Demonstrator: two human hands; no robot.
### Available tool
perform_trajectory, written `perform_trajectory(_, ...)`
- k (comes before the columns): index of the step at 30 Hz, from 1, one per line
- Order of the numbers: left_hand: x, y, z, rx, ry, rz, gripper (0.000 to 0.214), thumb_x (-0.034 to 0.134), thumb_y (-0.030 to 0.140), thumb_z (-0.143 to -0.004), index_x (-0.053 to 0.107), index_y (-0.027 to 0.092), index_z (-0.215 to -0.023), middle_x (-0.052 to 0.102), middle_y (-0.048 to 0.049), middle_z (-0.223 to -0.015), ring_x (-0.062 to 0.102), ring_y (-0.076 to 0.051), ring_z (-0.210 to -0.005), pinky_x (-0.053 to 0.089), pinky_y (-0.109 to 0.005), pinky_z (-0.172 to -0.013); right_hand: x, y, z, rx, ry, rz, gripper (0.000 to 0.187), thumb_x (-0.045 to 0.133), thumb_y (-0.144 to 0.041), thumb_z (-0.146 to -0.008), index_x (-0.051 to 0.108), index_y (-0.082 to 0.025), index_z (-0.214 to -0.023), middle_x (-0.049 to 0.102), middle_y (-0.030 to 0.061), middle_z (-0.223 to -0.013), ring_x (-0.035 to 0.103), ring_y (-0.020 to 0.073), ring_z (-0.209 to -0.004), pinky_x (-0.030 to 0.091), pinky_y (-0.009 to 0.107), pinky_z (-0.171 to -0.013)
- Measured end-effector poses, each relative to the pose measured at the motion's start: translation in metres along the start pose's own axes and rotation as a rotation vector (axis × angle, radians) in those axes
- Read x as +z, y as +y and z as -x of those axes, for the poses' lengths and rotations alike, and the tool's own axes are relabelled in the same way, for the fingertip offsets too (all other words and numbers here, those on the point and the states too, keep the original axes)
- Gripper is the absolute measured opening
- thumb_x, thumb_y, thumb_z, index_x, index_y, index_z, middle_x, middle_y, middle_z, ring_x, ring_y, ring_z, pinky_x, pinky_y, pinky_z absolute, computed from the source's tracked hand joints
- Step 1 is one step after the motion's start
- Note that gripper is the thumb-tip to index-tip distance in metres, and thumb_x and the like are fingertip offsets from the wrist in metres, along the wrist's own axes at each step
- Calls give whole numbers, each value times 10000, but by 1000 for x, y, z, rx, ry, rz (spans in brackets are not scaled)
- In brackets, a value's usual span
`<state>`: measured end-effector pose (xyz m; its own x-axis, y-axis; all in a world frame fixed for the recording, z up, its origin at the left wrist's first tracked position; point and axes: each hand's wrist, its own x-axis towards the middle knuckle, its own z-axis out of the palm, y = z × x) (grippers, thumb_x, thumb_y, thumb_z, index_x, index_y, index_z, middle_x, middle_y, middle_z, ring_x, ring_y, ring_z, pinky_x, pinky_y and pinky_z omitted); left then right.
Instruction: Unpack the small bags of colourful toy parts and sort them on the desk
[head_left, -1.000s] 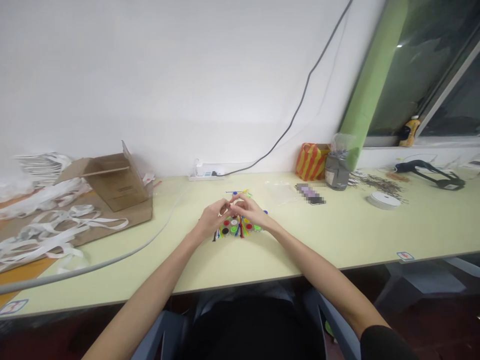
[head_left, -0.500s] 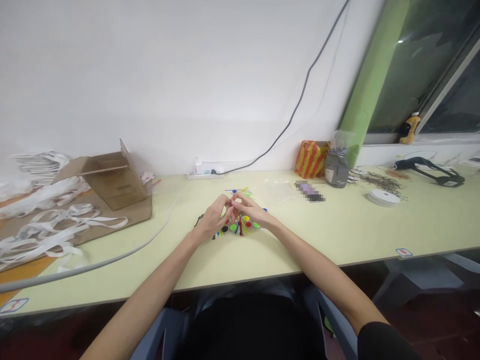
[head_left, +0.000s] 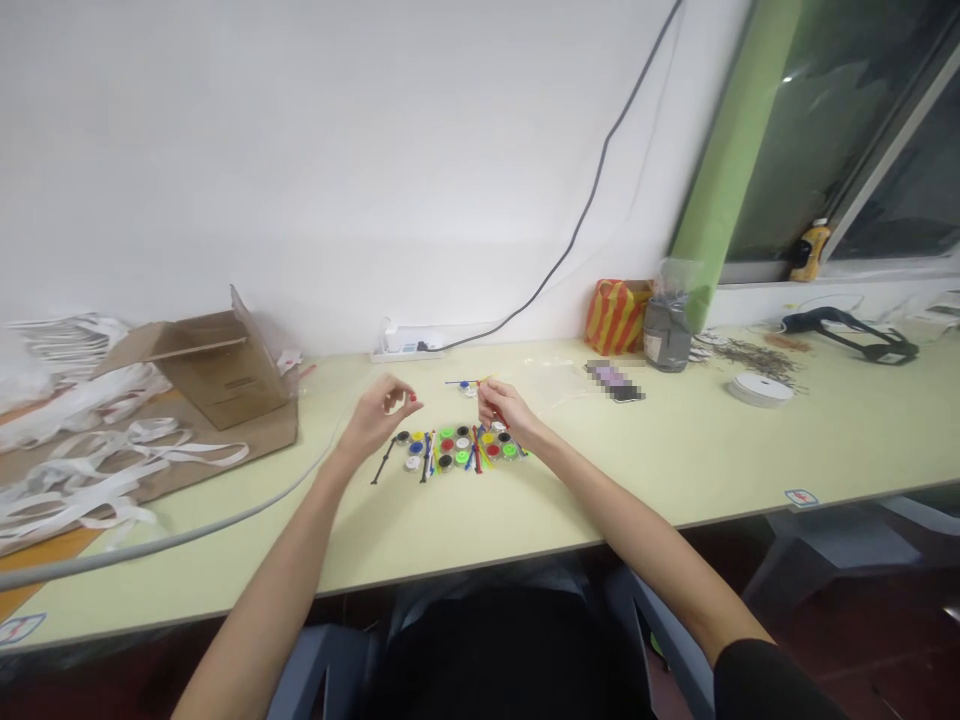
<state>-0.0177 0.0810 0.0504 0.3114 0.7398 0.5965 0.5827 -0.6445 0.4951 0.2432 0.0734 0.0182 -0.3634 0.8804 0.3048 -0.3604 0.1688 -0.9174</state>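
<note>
A cluster of small coloured round pieces [head_left: 461, 446] and thin coloured sticks lies on the pale yellow table [head_left: 570, 480] in front of me. My left hand [head_left: 379, 412] hovers left of the cluster, fingers curled, pinching a tiny red piece [head_left: 412, 398] at its fingertips. My right hand [head_left: 504, 408] is above the cluster's right side, fingers pinched on a thin stick that I can barely make out. A black stick [head_left: 384, 460] lies at the cluster's left edge. More small coloured pieces [head_left: 469, 384] lie just behind my hands.
An open cardboard box [head_left: 217, 365] and white straps [head_left: 97, 470] lie at left. A grey cable [head_left: 187, 530] runs across the table. A power strip [head_left: 405, 345] sits by the wall. A striped bag [head_left: 616, 315], jar [head_left: 667, 330], tape roll [head_left: 761, 388] and black strap [head_left: 855, 335] stand at right.
My hands were pinched together over the cluster; now they have parted. The left hand moved left and up with the red piece, uncovering the round pieces on the table.
</note>
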Motion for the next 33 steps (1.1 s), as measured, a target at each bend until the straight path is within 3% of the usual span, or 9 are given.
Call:
perform_trajectory(3, -20, -16, 2, -118, -196, 112, 371, 717, 505, -787, 634, 171, -924, 639, -24, -819, 565, -127, -673, 490, -277, -664, -5, 5, -2, 7, 78, 10, 466, 673, -594, -806, 411, -218, -727, 405, -75, -535, 419, 87, -457, 361, 219, -466)
perform_trajectory(7, -32, -19, 6, -220, -412, 185, 409, 715, 531, -777, 655, 155, -927, 694, -65, -868, 635, -153, -702, 530, -290, -663, -7, 6, -2, 16, 156, 30, 443, 665, -581, -804, 421, -217, -741, 440, -69, -552, 441, 85, -461, 361, 211, -452)
perform_trajectory(10, -34, -19, 6, -180, -440, 86, 376, 716, 531, -766, 708, 177, -893, 702, -73, -943, 636, -162, -791, 517, -261, -677, -8, 6, -2, 16, 192, 32, 435, 658, -579, -802, 423, -218, -744, 446, -67, -553, 447, 88, -464, 371, 212, -448)
perform_trajectory(13, -35, -25, 7, -138, -484, -11, 339, 725, 522, -739, 761, 212, -871, 692, -60, -938, 586, -147, -757, 470, -231, -624, -10, 5, -2, 10, 222, 26, 420, 653, -564, -799, 422, -218, -737, 450, -67, -547, 438, 86, -453, 378, 214, -444)
perform_trajectory(18, -32, -36, 10, -208, -636, -24, 310, 748, 493, -678, 785, 235, -846, 715, -42, -847, 586, -161, -730, 462, -240, -654, -12, 1, -2, 28, 267, 33, 394, 648, -530, -795, 415, -220, -723, 447, -63, -553, 438, 88, -448, 361, 215, -431)
perform_trajectory(24, -26, -32, 10, -234, -648, 14, 319, 766, 492, -633, 768, 217, -795, 683, -24, -714, 573, -155, -657, 444, -232, -591, -13, -2, -1, 40, 319, 23, 360, 647, -476, -788, 411, -215, -713, 421, -61, -555, 396, 76, -449, 244, 202, -409)
perform_trajectory(33, -21, -32, 10, -237, -634, 14, 310, 789, 488, -604, 718, 204, -707, 658, -8, -674, 568, -147, -632, 425, -232, -565, -11, -6, 0, 45, 323, 35, 345, 639, -455, -785, 404, -215, -705, 402, -59, -556, 378, 76, -457, 222, 208, -427)
